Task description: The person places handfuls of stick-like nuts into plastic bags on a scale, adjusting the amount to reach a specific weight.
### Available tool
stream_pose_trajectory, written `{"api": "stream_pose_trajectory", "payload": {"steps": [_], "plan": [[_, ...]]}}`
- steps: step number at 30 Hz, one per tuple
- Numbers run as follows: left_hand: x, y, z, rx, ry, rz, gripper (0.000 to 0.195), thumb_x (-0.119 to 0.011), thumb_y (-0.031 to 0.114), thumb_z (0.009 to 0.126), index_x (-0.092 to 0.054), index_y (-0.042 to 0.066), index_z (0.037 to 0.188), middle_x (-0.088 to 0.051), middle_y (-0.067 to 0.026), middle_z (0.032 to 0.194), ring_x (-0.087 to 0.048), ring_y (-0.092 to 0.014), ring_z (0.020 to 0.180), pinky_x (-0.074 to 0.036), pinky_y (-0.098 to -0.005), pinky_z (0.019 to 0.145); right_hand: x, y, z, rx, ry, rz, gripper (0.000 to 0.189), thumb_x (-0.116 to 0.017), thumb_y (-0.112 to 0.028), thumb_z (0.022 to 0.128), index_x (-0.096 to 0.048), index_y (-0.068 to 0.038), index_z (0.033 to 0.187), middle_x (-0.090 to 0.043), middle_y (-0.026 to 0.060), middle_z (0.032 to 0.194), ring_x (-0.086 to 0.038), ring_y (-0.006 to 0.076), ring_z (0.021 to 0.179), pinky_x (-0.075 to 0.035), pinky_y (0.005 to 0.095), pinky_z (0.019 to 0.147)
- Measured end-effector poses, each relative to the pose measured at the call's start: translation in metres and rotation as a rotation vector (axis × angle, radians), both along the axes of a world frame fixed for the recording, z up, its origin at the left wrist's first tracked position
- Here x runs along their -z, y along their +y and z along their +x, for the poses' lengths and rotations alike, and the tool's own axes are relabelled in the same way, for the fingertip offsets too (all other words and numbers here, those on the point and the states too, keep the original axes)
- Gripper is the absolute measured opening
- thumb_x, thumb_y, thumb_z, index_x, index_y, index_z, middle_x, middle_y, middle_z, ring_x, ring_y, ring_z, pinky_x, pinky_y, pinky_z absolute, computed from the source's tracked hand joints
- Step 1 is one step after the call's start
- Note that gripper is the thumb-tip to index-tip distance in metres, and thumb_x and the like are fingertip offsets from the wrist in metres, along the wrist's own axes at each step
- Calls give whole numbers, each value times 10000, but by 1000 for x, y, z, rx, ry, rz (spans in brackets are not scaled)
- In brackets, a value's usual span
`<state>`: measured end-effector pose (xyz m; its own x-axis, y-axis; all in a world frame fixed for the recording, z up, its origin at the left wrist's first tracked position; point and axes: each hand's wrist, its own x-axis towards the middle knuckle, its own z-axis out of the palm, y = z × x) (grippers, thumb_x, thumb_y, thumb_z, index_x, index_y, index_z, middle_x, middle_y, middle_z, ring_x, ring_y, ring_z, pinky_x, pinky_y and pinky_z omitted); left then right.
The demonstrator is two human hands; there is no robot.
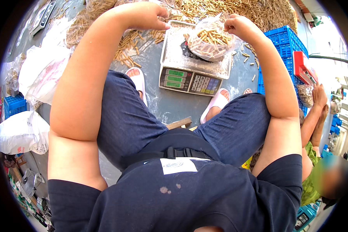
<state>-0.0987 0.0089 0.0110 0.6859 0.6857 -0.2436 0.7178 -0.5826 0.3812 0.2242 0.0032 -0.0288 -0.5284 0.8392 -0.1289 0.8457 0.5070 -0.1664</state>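
An electronic weighing scale (191, 78) with lit green displays and a keypad stands on the floor between my feet. A clear plastic bag (211, 47) rests on its metal pan, its mouth spread wide. Inside lie short tan stick-like pieces (213, 37), which look like cut dried roots. My right hand (240, 25) has the bag's rim pinched between its fingers, on the right side. Empty as far as I can see, my left hand (158, 18) hovers by the pan's far left corner with fingers apart. Beyond the scale spreads a large heap of the same pieces (235, 10).
Blue plastic crates (287, 43) stand to the right, beside a red bag sealer (304, 68). A co-worker's hands (319, 95) are there near a filled bag (306, 95). On the left are white sacks (43, 72) and a second scale (42, 18). Loose pieces (129, 49) litter the floor.
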Motion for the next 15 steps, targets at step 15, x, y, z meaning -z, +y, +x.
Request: {"api": "stream_pose_trajectory", "payload": {"steps": [15], "plan": [[-20, -17, 12, -31, -16, -12, 466, -614, 274, 789, -495, 55, 1183, -493, -150, 1205, -479, -287, 1107, -398, -348, 917, 13, 36, 150, 627, 57, 249, 238, -672, -185, 718, -618, -91, 930, -601, 160, 924, -583, 283, 850, -461, 356, 745]]}}
